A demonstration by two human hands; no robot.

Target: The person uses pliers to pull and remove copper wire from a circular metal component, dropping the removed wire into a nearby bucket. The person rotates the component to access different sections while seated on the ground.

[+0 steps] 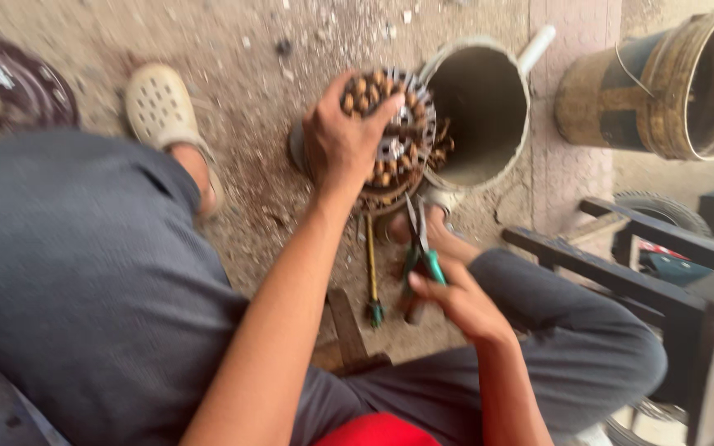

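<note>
Down on the dirt floor, left hand (pixel 342 142) clamps the stator (pixel 390 136) steady; right hand (pixel 456 296) grips green pliers (pixel 420 248), tips aimed at its coils.

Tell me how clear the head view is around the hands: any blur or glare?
Head view: motion blur smears everything; left hand on the coil ring and right hand with the pliers stay recognisable. Soft daylight, no glare, faint shadows.

Soft even daylight, motion-blurred throughout (edges worst)
</note>
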